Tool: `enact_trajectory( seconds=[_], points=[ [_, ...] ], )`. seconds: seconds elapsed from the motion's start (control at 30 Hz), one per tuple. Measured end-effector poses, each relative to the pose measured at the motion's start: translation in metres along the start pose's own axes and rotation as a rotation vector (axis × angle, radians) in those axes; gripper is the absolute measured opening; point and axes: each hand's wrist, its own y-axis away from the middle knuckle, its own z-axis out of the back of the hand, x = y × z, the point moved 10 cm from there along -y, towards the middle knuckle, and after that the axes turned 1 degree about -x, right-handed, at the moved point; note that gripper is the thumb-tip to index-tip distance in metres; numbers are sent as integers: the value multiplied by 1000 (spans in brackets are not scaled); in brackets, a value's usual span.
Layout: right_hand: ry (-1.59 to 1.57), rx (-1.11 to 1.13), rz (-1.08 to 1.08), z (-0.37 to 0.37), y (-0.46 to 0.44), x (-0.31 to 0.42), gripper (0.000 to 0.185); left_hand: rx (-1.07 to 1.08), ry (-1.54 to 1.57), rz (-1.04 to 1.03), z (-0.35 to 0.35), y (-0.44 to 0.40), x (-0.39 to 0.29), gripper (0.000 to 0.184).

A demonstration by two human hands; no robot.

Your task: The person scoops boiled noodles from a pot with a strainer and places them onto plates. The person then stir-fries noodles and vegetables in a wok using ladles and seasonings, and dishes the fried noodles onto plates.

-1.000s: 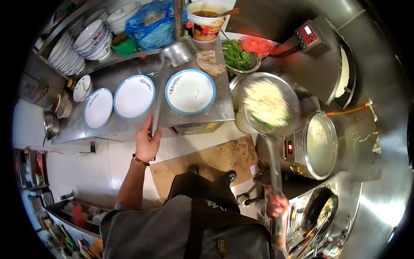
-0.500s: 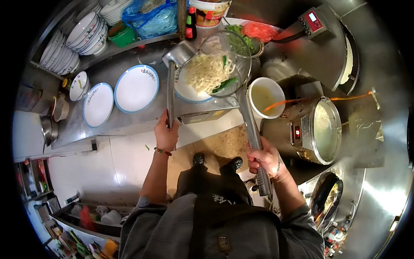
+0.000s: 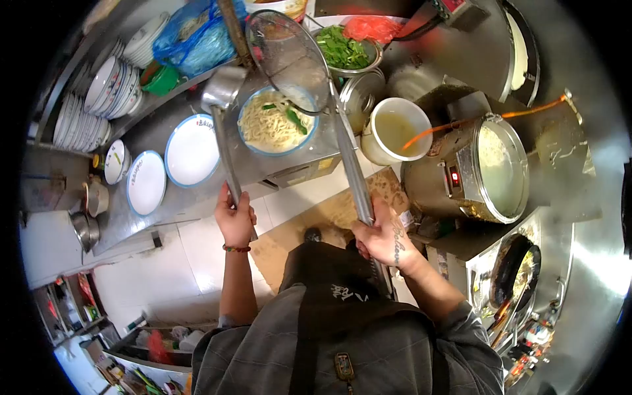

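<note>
My left hand (image 3: 236, 218) is closed around the long handle of a metal ladle (image 3: 224, 87), whose deep cup hangs over the steel counter. In my right hand (image 3: 382, 234) is the thick handle of a wire-mesh strainer (image 3: 284, 58), tilted above the far edge of a bowl. That blue-rimmed bowl (image 3: 266, 153) holds pale noodles (image 3: 270, 130) with a few green leaves (image 3: 295, 120) on top. The strainer's mesh looks nearly bare. To the left stand two more blue-rimmed white bowls (image 3: 191, 153) (image 3: 146, 184) with nothing in them.
Stacked bowls (image 3: 113, 85), a green container (image 3: 160, 78) and a blue plastic bag (image 3: 197, 41) fill the shelf. Right of the noodles are a bowl of greens (image 3: 343, 49), a white bucket (image 3: 395, 130) and a round steel cooker (image 3: 498, 168). A blackened wok (image 3: 515, 270) sits lower right.
The noodles and greens have gone from the strainer into the bowl below. The strainer has tipped up and moved left, and the ladle has shifted left too.
</note>
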Motion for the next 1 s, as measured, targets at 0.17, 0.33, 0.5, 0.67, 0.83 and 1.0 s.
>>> enact_trajectory(
  seconds=[0.17,0.33,0.5,0.67,0.83,1.0],
  points=[
    [-1050,264,-190,5,8,-12,27,117,252,27,-32,15,-40,33],
    [-1019,-123,-73,103,67,-77,39,399,614,206,-81,25,-58,36],
    [-889,-779,-171,243,177,-174,19,676,704,371,-150,50,-45,51],
    [-457,-1000,-441,402,180,-293,14,721,549,479,-254,99,-24,53],
    [-898,-764,-487,445,85,-367,18,823,453,648,-380,148,-8,51],
    [-1900,-262,-6,440,-23,-410,13,828,345,736,-468,189,-6,52]
  ],
)
